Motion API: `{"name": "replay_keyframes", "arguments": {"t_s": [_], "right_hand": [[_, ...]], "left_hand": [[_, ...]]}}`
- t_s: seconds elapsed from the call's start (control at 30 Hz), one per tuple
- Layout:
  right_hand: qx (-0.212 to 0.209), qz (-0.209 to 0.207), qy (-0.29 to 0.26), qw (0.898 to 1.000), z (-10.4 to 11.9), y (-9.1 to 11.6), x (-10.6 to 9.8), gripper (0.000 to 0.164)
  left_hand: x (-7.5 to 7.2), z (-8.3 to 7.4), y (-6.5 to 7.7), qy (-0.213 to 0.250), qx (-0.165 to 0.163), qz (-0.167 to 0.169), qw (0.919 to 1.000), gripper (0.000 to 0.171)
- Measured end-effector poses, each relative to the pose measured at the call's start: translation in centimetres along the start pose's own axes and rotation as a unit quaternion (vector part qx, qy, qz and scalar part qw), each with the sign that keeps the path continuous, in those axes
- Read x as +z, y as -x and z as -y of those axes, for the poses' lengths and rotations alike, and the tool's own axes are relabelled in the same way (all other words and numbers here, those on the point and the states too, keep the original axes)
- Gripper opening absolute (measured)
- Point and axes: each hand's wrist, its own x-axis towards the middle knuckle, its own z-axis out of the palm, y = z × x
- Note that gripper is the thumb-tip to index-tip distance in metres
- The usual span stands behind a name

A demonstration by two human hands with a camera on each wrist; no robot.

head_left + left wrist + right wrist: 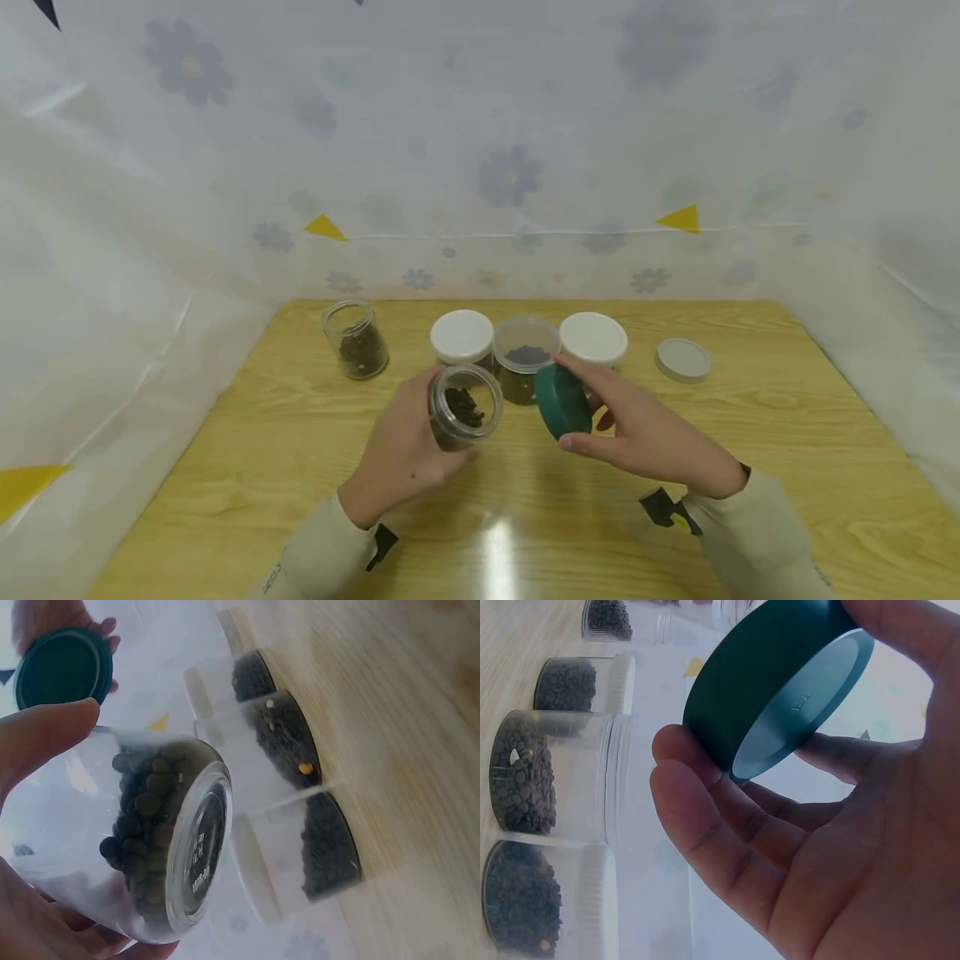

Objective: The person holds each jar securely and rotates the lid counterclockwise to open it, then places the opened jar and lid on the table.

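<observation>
My left hand [408, 446] grips a clear jar [467, 408], its uncovered mouth tilted toward me. Dark round pellets [146, 817] lie in its lower part, against the side near the base. A green screw lid [562, 402] is in my right hand [637, 421], pinched by its rim between thumb and fingers, standing on edge a little to the right of the jar. In the right wrist view the pale inner face [802, 705] of one side of the lid shows. The lid and the jar are apart, both held above the table.
Behind my hands stand two white-lidded jars [462, 335] with a clear-lidded jar [527, 340] between them, all holding dark bits. An uncovered glass jar [360, 346] stands back left. A loose whitish lid [683, 360] lies right on the wooden table [285, 467]. Flowered sheeting [420, 167] walls the back and sides.
</observation>
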Motion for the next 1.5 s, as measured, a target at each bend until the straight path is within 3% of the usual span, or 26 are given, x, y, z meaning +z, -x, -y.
{"name": "replay_keyframes", "arguments": {"t_s": [0.27,0.43,0.67,0.73,0.97,1.5], "right_hand": [[0.007,0.006,-0.007,1.0,-0.7,0.3,0.0,0.085],[0.018,0.007,-0.011,1.0,-1.2,0.7,-0.2,0.084],[0.031,0.014,-0.013,0.999,-1.6,1.2,-0.4,0.083],[0.032,0.013,-0.012,0.999,-1.7,1.3,-0.4,0.083],[0.038,0.019,-0.007,0.999,-2.1,1.6,-0.1,0.084],[0.048,0.032,0.004,0.998,-3.1,2.2,-0.1,0.084]], "left_hand": [[-2.0,2.5,2.0,0.028,-0.081,-0.004,0.9963,0.104],[-3.3,4.0,3.0,-0.003,-0.13,0.004,0.9915,0.113],[-4.6,6.6,3.7,-0.053,-0.117,-0.043,0.9908,0.103],[-4.9,7.4,3.8,-0.058,-0.129,-0.048,0.9888,0.101],[-6.2,9.7,3.8,-0.022,-0.239,0.002,0.9708,0.104],[-5.4,13.4,2.4,0.057,-0.277,0.018,0.9591,0.112]]}}
